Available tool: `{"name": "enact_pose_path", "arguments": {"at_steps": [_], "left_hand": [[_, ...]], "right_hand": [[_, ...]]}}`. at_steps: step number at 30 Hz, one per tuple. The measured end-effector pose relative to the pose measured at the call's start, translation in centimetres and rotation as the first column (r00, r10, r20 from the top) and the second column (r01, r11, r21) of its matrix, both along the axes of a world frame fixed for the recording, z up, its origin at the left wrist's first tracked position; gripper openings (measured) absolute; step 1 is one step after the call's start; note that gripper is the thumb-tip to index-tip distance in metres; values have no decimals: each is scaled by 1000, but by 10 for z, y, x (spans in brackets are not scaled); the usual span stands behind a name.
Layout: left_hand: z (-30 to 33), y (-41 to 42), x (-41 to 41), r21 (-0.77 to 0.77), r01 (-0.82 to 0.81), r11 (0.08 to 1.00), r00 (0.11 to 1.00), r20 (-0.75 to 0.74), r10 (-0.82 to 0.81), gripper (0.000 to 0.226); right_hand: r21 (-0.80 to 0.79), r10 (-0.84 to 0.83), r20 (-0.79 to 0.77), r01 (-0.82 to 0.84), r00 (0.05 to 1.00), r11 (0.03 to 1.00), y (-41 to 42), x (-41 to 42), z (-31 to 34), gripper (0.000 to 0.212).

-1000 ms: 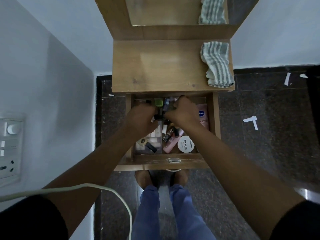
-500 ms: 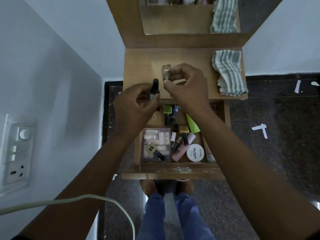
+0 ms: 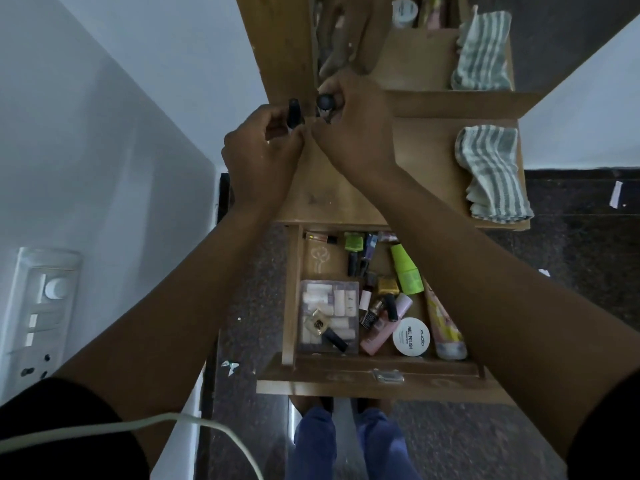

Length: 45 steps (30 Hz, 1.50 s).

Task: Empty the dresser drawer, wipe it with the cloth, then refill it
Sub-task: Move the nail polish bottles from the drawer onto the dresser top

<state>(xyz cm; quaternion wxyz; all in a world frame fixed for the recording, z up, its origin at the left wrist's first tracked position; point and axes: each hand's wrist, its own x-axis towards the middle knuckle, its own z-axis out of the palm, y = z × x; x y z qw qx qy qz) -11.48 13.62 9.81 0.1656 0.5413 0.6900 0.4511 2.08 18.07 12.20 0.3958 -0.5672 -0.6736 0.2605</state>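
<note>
The wooden drawer [image 3: 381, 377] stands pulled open below the dresser top [image 3: 426, 157], full of nail polish bottles, a clear nail-tip box [image 3: 329, 315], a white round jar [image 3: 411, 337], a pink bottle [image 3: 379, 332] and a green-capped bottle [image 3: 406, 270]. At the dresser top's far left corner, my left hand [image 3: 263, 157] grips a small black-capped bottle [image 3: 294, 114]. Beside it my right hand [image 3: 353, 133] pinches another small bottle with a round black cap [image 3: 326, 102]. The striped cloth [image 3: 490, 171] lies folded at the right of the top.
A mirror [image 3: 415, 39] behind the top reflects the hands and the cloth. A white wall with a switch panel [image 3: 38, 303] is on the left. A pale cable [image 3: 173, 422] crosses low left. My legs in jeans [image 3: 346, 445] stand on dark stone floor under the drawer.
Both hands lifted out of the drawer, each with a small bottle, and moved up to the far left corner of the dresser top.
</note>
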Motion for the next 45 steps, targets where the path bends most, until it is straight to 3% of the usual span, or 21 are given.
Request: {"name": "enact_pose_path", "arguments": {"at_steps": [5,11,15,19,21,26,30,33,38,45], "left_hand": [[-11,10,-4,26,28,999,1000,-1,-28,32],[-17,14,-4,22,20,1000,1000,5,-20,36],[-12,6,-2,36,22,999,1000,-13,-21,41],[3,-33,13,166,-54,985,996,-67,66,32],[8,-61,26,175,31,984,996,-87,-16,22],[-9,-114,44,-70,435,898,891,-112,-440,15],[-38,-120,52,-242,553,797,781,-180,-597,16],[-59,-116,53,-389,576,719,667,-284,-689,26],[-75,-106,56,-539,493,683,550,-416,-724,45],[-77,-103,57,-556,475,682,491,-476,-729,44]], "right_hand": [[26,23,108,-26,994,999,6,-8,-18,29],[74,-26,126,17,992,997,5,-10,-31,16],[93,-27,118,16,993,996,-3,-1,-33,19],[143,-20,83,8,996,990,-36,23,-18,23],[135,1,131,-18,991,991,-63,39,-12,21],[-61,190,272,-180,943,982,-118,78,-19,6],[-247,290,373,-207,882,947,-133,104,-54,12],[-283,371,514,-256,773,924,-135,111,-74,20],[-292,417,642,-298,644,909,-134,110,-88,38],[-287,425,705,-320,567,903,-130,104,-96,36]]}}
